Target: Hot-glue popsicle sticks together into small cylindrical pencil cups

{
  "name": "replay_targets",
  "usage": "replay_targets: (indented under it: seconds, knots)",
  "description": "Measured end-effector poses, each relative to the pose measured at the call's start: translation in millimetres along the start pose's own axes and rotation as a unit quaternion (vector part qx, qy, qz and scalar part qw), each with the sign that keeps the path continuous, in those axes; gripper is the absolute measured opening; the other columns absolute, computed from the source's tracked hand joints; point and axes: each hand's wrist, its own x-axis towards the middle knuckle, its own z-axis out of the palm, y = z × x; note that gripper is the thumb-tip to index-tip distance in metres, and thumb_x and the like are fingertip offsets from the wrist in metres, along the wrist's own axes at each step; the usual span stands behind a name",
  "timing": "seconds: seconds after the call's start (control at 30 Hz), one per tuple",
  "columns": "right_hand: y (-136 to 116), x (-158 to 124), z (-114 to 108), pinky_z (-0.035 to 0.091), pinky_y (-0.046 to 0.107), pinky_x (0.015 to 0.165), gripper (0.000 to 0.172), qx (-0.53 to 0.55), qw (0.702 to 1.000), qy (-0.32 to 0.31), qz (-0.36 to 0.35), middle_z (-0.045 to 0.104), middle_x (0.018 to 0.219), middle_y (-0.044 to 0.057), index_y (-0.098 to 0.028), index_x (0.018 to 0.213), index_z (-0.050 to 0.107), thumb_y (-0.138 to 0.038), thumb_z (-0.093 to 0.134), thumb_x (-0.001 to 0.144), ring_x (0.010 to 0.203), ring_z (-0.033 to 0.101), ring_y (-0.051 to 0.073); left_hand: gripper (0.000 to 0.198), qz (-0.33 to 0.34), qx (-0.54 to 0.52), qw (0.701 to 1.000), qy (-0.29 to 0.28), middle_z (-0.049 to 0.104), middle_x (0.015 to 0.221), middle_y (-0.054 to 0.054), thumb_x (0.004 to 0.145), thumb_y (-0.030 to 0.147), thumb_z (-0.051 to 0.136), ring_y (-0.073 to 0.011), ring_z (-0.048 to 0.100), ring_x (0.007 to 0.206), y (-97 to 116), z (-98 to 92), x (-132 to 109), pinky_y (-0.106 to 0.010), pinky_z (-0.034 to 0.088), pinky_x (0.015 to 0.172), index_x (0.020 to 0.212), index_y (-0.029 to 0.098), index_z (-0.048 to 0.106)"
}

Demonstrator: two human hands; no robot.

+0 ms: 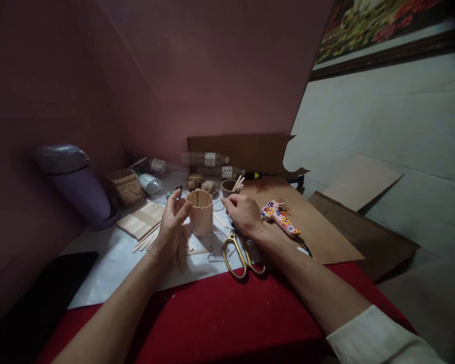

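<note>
A cup covered in upright wooden craft sticks (201, 215) stands on a white sheet, its rim scalloped by the rounded stick ends. My left hand (173, 217) grips its left side, with the thumb at the rim. To the right of the cup, my right hand (243, 212) is closed in a pinch. A thin pale loop shows near those fingertips, but what they hold is too small to make out. Gold-handled scissors (235, 253) lie below my right hand, partly covered by it. A flower-patterned glue gun (280, 217) rests on cardboard to the right.
A banded stack of craft sticks (140, 221) lies left, with loose sticks beside it. Behind are twine balls (195, 182), plastic bottles (205, 159) and a small pot (230, 188) holding sticks. A purple container (78, 187) stands far left. Red cloth (220, 318) covers the table's front.
</note>
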Motion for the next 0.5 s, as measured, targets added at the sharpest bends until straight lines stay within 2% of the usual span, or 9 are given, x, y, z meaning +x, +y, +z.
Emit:
replay_targets:
  seconds: [0.13, 0.3, 0.4, 0.5]
  knots:
    - [3, 1, 3, 0.035, 0.026, 0.058, 0.034, 0.018, 1.000, 0.012, -0.005, 0.074, 0.073, 0.004, -0.022, 0.076, 0.075, -0.040, 0.054, 0.093, 0.068, 0.064, 0.017, 0.088, -0.015, -0.012, 0.999, -0.046, 0.060, 0.121, -0.011, 0.057, 0.038, 0.087, -0.0297, 0.058, 0.116, -2, -1.7, 3, -0.039, 0.047, 0.096, 0.133, 0.023, 0.046]
    - [9, 1, 13, 0.045, 0.024, 0.071, 0.015, 0.088, 0.993, 0.007, -0.083, 0.075, 0.089, 0.003, -0.020, 0.087, 0.075, -0.022, 0.060, 0.087, 0.080, 0.067, 0.016, 0.097, -0.040, 0.020, 0.995, -0.086, 0.054, 0.134, -0.013, 0.046, 0.023, 0.090, -0.0319, 0.055, 0.121, 0, -2.3, 4, -0.042, 0.045, 0.099, 0.132, 0.024, 0.045]
    - [9, -1, 19, 0.048, 0.025, 0.078, 0.021, 0.105, 0.987, -0.016, -0.119, 0.073, 0.101, 0.005, -0.019, 0.096, 0.074, -0.010, 0.061, 0.082, 0.085, 0.066, 0.016, 0.091, -0.052, 0.036, 0.991, -0.115, 0.057, 0.130, -0.011, 0.043, 0.017, 0.088, -0.0303, 0.059, 0.114, 1, -1.1, 3, -0.040, 0.049, 0.093, 0.125, 0.023, 0.049]
    - [7, -4, 21, 0.049, 0.026, 0.081, 0.030, 0.105, 0.983, -0.043, -0.141, 0.072, 0.103, 0.006, -0.018, 0.103, 0.073, -0.005, 0.059, 0.080, 0.087, 0.066, 0.016, 0.080, -0.044, 0.054, 0.991, -0.118, 0.063, 0.116, -0.009, 0.042, 0.015, 0.086, -0.0270, 0.062, 0.103, 0, 0.8, 2, -0.036, 0.051, 0.086, 0.115, 0.021, 0.054]
